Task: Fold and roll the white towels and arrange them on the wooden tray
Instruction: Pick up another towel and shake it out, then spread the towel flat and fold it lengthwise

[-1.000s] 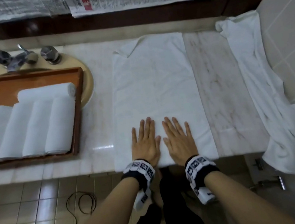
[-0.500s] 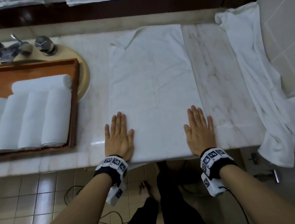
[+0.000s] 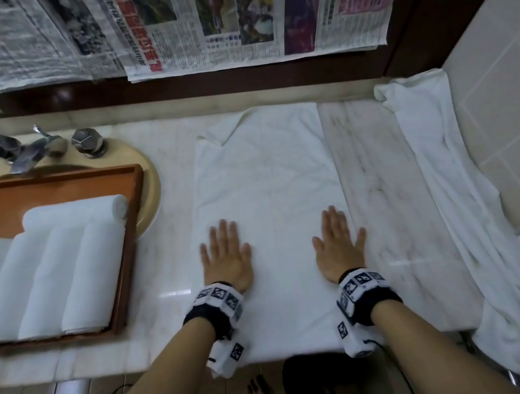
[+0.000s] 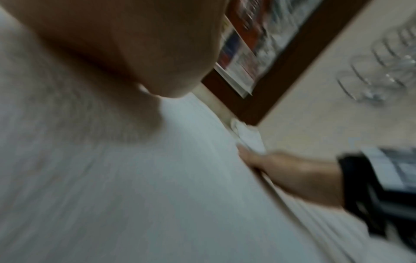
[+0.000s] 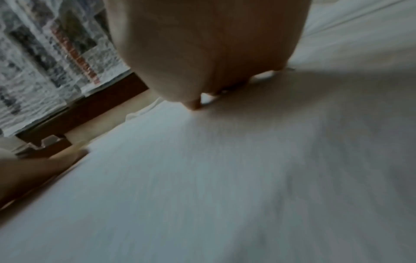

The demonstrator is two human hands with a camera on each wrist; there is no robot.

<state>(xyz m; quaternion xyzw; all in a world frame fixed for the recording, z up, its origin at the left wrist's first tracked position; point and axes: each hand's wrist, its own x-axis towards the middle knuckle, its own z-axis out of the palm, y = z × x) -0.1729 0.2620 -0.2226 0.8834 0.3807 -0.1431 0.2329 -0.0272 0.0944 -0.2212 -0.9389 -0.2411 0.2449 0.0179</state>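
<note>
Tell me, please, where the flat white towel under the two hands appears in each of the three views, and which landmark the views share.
Head: the flat towel lies mid-picture on the counter, both palms on its near part.
Left wrist: it fills the lower left, blurred, below the palm.
Right wrist: it fills the lower part, below the palm.
Shared landmark: the newspaper on the dark wooden frame.
</note>
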